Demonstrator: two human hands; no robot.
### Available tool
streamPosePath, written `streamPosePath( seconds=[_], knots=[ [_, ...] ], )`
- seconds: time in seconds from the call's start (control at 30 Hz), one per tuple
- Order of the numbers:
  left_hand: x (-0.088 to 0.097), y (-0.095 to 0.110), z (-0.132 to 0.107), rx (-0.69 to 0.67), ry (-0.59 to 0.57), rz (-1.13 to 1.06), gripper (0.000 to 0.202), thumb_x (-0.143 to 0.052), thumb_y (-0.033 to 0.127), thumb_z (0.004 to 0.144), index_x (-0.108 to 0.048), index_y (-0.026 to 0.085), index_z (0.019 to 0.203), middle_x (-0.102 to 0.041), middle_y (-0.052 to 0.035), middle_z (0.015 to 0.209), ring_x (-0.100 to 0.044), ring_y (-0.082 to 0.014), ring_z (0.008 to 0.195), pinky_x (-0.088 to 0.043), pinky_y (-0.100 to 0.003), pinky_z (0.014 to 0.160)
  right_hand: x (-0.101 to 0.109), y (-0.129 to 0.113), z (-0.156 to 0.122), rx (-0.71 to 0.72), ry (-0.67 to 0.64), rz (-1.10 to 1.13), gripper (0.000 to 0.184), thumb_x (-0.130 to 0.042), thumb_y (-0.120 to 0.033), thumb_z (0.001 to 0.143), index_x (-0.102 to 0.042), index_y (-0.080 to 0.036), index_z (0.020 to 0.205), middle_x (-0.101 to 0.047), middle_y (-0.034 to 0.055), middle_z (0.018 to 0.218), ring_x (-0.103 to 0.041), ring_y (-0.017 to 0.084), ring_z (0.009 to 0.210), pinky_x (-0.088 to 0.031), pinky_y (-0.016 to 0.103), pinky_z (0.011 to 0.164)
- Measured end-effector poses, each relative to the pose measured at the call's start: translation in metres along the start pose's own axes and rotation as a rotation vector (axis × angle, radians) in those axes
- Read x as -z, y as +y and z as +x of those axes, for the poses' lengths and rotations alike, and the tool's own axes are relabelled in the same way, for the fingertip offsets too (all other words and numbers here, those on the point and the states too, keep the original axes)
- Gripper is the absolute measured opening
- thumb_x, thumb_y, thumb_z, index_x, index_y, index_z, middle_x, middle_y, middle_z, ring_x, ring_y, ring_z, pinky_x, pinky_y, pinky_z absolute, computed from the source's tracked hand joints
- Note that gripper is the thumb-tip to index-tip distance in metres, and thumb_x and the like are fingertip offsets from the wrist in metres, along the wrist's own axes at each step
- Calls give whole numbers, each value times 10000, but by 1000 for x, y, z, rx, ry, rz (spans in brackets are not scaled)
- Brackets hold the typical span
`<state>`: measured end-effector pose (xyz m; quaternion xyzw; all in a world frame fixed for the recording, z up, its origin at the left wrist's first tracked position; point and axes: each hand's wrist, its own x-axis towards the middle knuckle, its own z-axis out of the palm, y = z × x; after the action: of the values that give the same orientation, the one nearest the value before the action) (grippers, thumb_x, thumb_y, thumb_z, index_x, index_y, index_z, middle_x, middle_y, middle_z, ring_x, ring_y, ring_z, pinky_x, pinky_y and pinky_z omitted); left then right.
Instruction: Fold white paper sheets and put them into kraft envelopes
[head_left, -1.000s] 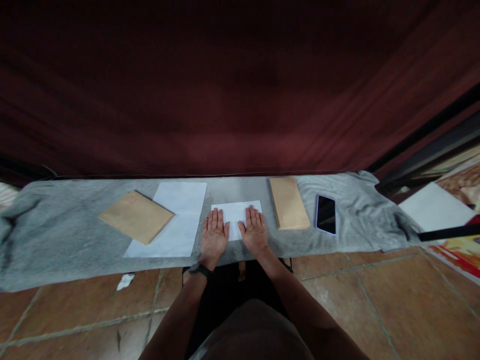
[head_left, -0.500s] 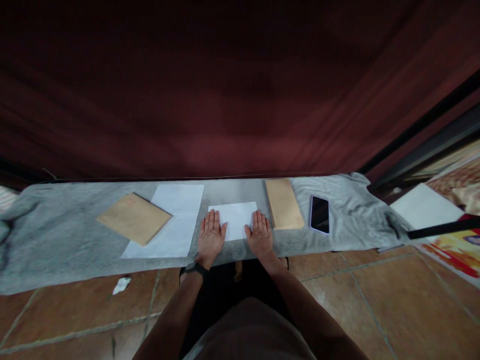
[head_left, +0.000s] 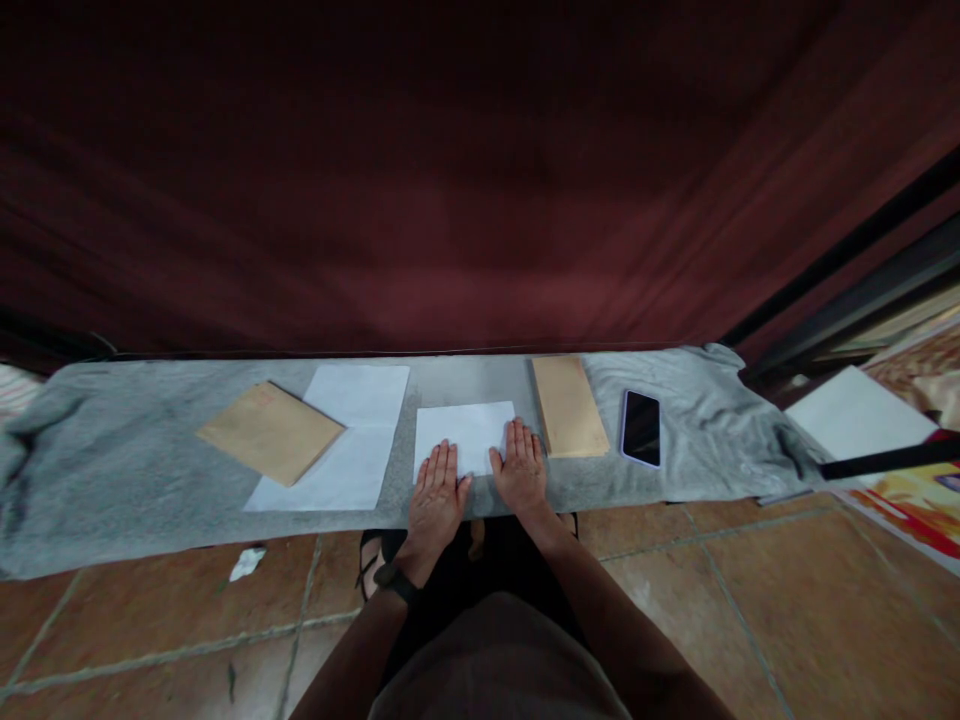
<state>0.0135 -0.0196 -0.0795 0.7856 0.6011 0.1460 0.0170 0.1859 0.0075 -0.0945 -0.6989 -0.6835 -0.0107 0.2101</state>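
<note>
A white sheet of paper (head_left: pixel 461 430), seemingly folded, lies flat in front of me on the grey cloth. My left hand (head_left: pixel 437 490) rests palm down over its near left edge, fingers stretched out and pointing away from me. On the right edge of the sheet lies my right hand (head_left: pixel 520 470), also flat, its fingers extended. Just beyond the right fingertips is a stack of brown envelopes (head_left: pixel 572 407). To the left, a larger white sheet with a crease (head_left: pixel 364 465) lies partly under some brown envelopes (head_left: pixel 271 432).
The grey cloth (head_left: pixel 150 480) covers a long, narrow surface against a dark red panel (head_left: pixel 480 200). A phone (head_left: pixel 641 428) lies right of the envelope stack. At the far right is a white sheet or board (head_left: pixel 855 410) behind a dark bar. Tiled floor (head_left: pixel 675 580) shows below.
My left hand has slid from the left edge of the folded paper toward its near edge, closer to me and rightward. My right hand has stayed at the right edge.
</note>
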Motion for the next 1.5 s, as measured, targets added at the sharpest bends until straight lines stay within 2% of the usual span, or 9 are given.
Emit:
streamPosePath(
  seconds=[0.2,0.37,0.5,0.63,0.73,0.87,1.07,1.33,1.5],
  knots=[
    [4,-25,-12,89,52,21,624,-291,408,1042,-280,88,1578,-372,-198,1597,-319,-315,1503,-332,-536,1199,-1,0,0,0,-4,-4,644,-393,-403,1046,-319,-20,1558,-374,230,1586,-378,319,1458,-300,499,1177],
    [9,-25,-13,123,83,24,631,-268,403,1047,-253,75,1586,-394,-203,1585,-299,-319,1511,-309,-550,1213,0,0,-1,-6,17,-2,636,-387,-408,1047,-336,-25,1553,-386,229,1579,-403,331,1441,-304,506,1175],
    [11,-14,8,76,67,-1,603,-237,354,1046,-259,89,1588,-364,-166,1610,-265,-278,1528,-268,-509,1241,3,-8,6,18,7,16,599,-365,-373,1056,-345,-37,1552,-369,203,1595,-370,322,1467,-282,506,1193],
    [4,-5,41,6,0,-26,599,-252,318,1029,-288,75,1575,-339,-152,1625,-239,-255,1538,-237,-476,1258,2,-26,26,124,-84,76,553,-327,-355,1066,-370,-96,1553,-356,135,1616,-324,266,1501,-275,451,1218],
    [-5,-4,61,-15,-50,-19,586,-240,232,1004,-322,57,1558,-336,-154,1626,-230,-246,1540,-227,-469,1259,-2,-38,41,209,-161,119,539,-321,-353,1071,-417,-83,1527,-380,122,1605,-316,239,1506,-264,409,1233],
    [-12,-9,73,-31,-98,0,591,-254,175,978,-348,82,1553,-346,-140,1625,-223,-247,1542,-233,-473,1251,-10,-42,50,237,-202,135,529,-307,-356,1079,-446,-81,1508,-415,127,1584,-329,224,1501,-241,410,1244],
    [-15,-16,76,14,-64,60,579,-241,253,1012,-344,68,1551,-346,-149,1622,-238,-250,1538,-215,-469,1252,-19,-35,50,169,-169,111,530,-349,-372,1074,-418,-106,1527,-378,129,1602,-333,253,1498,-220,461,1241],
    [-19,-32,73,116,22,53,612,-270,354,1032,-335,30,1547,-335,-186,1616,-247,-282,1534,-250,-476,1243,-21,-16,51,10,-109,52,629,-368,-403,1057,-317,-30,1561,-332,198,1609,-299,291,1509,-218,492,1233],
    [-18,-37,64,138,51,41,639,-266,389,1035,-312,16,1552,-347,-200,1608,-242,-285,1535,-253,-488,1242,-19,-6,45,-19,-87,2,655,-361,-419,1055,-309,0,1557,-314,211,1615,-322,307,1496,-237,478,1229]
  ],
)
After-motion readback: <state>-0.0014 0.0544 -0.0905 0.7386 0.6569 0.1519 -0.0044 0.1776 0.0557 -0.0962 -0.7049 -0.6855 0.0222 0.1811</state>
